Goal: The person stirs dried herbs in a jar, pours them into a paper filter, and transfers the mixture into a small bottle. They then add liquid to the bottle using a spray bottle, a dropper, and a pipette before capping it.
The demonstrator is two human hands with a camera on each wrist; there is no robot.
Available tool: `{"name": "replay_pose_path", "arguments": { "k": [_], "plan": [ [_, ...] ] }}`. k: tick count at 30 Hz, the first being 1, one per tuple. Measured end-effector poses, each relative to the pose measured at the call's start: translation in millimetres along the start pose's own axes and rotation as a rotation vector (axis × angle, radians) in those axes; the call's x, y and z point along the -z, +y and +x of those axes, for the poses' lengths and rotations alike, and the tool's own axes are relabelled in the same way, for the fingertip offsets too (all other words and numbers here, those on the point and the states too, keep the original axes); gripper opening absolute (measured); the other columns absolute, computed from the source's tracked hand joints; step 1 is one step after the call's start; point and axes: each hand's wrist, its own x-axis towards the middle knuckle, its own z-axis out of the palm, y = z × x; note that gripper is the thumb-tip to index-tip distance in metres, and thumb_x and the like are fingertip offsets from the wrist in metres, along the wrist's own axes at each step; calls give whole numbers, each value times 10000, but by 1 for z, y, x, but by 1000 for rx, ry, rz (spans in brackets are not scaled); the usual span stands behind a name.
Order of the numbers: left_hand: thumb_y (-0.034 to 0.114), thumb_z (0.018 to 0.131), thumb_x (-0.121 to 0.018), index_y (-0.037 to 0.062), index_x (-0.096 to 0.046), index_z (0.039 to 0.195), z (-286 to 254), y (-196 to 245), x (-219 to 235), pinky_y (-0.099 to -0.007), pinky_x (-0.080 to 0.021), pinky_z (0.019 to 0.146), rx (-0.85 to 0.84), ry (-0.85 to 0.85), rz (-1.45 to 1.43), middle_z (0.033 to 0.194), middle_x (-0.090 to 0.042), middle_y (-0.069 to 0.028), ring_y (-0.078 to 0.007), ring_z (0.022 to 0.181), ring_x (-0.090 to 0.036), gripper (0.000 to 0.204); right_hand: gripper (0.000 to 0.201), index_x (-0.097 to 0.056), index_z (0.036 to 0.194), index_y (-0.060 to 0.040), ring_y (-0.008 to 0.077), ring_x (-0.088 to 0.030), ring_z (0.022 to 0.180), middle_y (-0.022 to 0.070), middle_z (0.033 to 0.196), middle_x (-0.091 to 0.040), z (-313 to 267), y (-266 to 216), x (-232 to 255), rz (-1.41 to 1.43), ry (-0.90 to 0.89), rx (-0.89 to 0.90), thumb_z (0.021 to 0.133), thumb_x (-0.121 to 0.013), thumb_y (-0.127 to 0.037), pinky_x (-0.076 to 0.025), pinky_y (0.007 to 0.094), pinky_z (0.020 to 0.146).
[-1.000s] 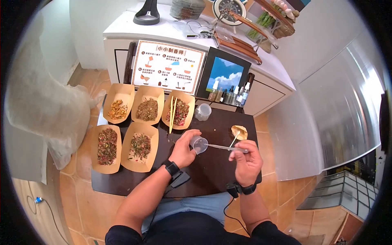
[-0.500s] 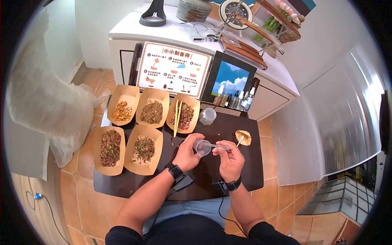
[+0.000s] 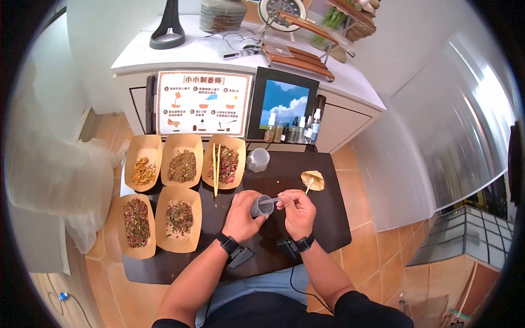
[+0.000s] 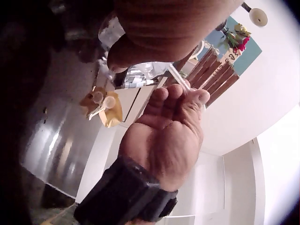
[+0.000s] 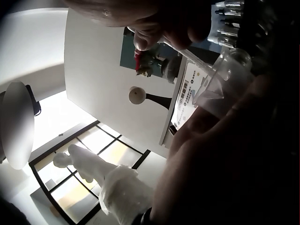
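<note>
Near the middle of the dark table, my left hand (image 3: 240, 217) grips a small clear plastic cup (image 3: 261, 208) round its side. A thin translucent dropper (image 3: 269, 200) is pinched between the thumb and fingers of my right hand (image 3: 301, 216), just right of the cup. Its narrow end reaches over the rim into the cup. The right wrist view shows the dropper (image 5: 191, 57) slanting down to the mouth of the cup (image 5: 213, 91). From the left wrist, the curled fingers of my right hand (image 4: 161, 140) show round the dropper (image 4: 178, 77).
Several paper trays (image 3: 156, 225) of dried plant bits stand at the left, with yellow chopsticks (image 3: 216, 169) across one. Behind the cup is a clear jar (image 3: 258, 159); to the right lies a crumpled tan filter (image 3: 313, 179) with a white stick. Small bottles (image 3: 295, 132) line the back edge.
My right hand has come left towards the cup, bringing the dropper's narrow end inside it. The left hand keeps its grip on the cup. The head view has shifted.
</note>
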Motion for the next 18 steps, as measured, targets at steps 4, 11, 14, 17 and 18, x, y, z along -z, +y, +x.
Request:
{"name": "replay_pose_path", "arguments": {
  "k": [4, 11, 14, 17, 18],
  "plan": [
    [42, 681, -837, 47, -639, 1192, 1, 3, 1, -443, -466, 1014, 24, -10, 19, 1195, -601, -153, -378, 1149, -555, 548, 168, -656, 1042, 28, 105, -671, 751, 80, 913, -710, 5, -4, -4, 55, 46, -164, 991, -712, -122, -573, 248, 705],
    [62, 657, -874, 55, -638, 1197, 2, 8, 2, -440, -468, 999, 99, 23, 66, 1144, -580, -142, -367, 1134, -550, 589, 180, -677, 1057, 23, 100, -665, 783, 72, 939, -712, 12, 7, 1, 43, -89, -106, 985, -723, -135, -566, 247, 714],
    [47, 663, -871, 51, -624, 1200, 3, 4, 2, -441, -469, 995, 72, 27, 48, 1149, -581, -143, -370, 1129, -551, 591, 189, -700, 1061, 18, 89, -651, 799, 49, 949, -702, 17, -1, -6, 14, -117, -167, 998, -711, -159, -557, 246, 716],
    [51, 657, -883, 65, -612, 1178, 2, 3, 1, -442, -486, 973, 66, 72, 41, 1143, -609, -134, -364, 1133, -574, 587, 202, -712, 1075, 26, 87, -644, 794, 62, 980, -697, 21, -13, -16, 60, -99, -259, 988, -723, -155, -551, 240, 710],
    [51, 657, -883, 65, -612, 1178, 1, 3, 2, -442, -486, 973, 75, 78, 41, 1143, -609, -134, -364, 1133, -574, 587, 202, -712, 1075, 26, 87, -644, 794, 62, 980, -697, 22, -11, -15, 58, -107, -266, 988, -723, -155, -551, 240, 710]
  ]
}}
